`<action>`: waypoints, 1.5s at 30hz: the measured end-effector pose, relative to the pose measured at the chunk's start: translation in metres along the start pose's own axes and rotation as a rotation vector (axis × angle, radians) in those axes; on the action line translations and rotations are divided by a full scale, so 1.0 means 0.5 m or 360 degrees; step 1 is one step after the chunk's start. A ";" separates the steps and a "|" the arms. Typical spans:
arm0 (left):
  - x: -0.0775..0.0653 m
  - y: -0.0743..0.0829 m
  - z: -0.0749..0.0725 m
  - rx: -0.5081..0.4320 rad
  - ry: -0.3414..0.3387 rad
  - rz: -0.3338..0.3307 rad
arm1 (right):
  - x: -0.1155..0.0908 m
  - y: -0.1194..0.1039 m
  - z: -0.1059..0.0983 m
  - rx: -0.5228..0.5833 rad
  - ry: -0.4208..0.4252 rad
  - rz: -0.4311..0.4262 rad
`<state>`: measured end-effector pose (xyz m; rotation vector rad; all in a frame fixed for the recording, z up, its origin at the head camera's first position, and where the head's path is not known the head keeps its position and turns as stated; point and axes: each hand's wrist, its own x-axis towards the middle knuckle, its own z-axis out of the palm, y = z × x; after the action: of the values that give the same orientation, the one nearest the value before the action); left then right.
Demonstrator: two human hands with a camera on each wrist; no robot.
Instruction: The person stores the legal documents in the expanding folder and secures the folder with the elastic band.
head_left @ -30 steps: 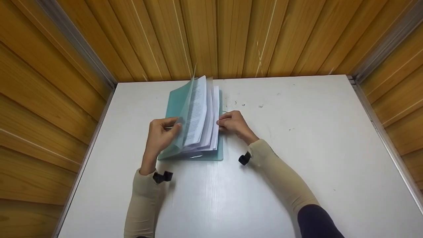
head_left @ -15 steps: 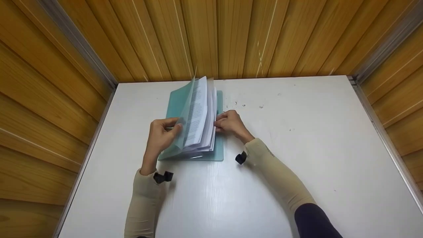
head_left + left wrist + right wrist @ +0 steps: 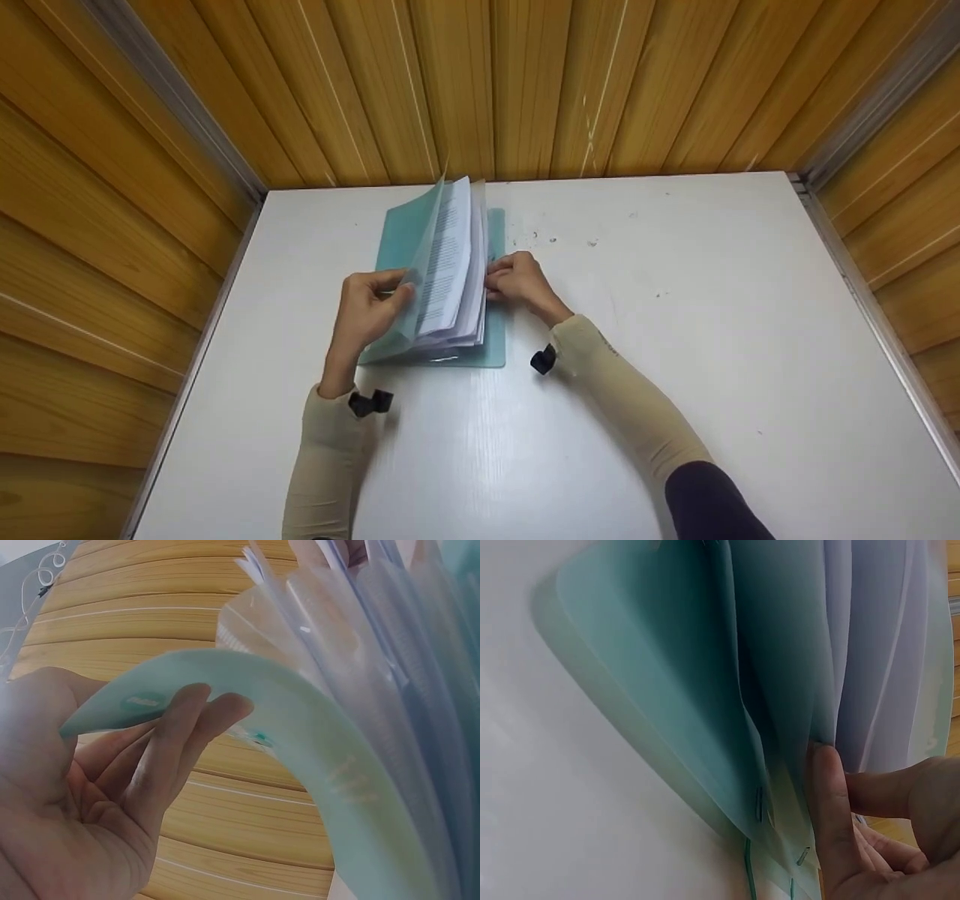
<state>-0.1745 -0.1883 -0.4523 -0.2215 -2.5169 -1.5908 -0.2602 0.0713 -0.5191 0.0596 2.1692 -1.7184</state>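
A teal plastic folder [image 3: 495, 337] lies on the table with its front cover [image 3: 330, 727] raised and bent toward the left. My left hand [image 3: 367, 311] pinches that cover's free edge between thumb and fingers. Printed papers [image 3: 446, 262] in clear sleeves [image 3: 337, 622] stand fanned between the cover and the back. At their right edge, my right hand [image 3: 521, 281] pinches some of the sleeves with thumb and fingertips, lifted off the teal back panel. In the right wrist view a green elastic cord [image 3: 749, 870] hangs by the folder's edge. How many sleeves the right hand grips is hidden.
The white table [image 3: 637, 375] extends round the folder, with small dark marks to its right. Wood-plank walls [image 3: 525, 90] enclose the back and both sides. A white coiled cable [image 3: 34, 600] shows in the left wrist view.
My right hand has moved slightly left with the lower sleeves, so more of the teal back panel shows at the right. The left hand has stayed nearly still on the cover.
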 end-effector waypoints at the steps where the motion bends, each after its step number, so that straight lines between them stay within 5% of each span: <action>1: 0.000 0.000 0.002 -0.0002 -0.0001 -0.0002 | -0.001 0.000 -0.001 0.0000 -0.0003 -0.0006; 18: -0.006 0.011 0.052 0.0183 -0.0025 -0.0016 | -0.026 0.014 -0.035 -0.0033 -0.0041 -0.0050; 29: -0.011 0.035 0.096 0.0402 -0.0040 0.0159 | -0.056 0.016 -0.086 -0.0064 -0.0081 -0.0141; 38: -0.020 0.067 0.175 0.1002 -0.0131 0.0200 | -0.061 0.029 -0.114 -0.0076 -0.0052 -0.0146; 45: -0.041 0.062 0.243 0.1426 -0.0159 0.0254 | -0.062 0.042 -0.121 -0.0129 -0.0031 -0.0111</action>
<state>-0.1543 -0.0661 -0.4807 -0.3633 -2.8978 -0.3051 -0.2417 0.1402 -0.5179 -0.0548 2.2485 -1.6586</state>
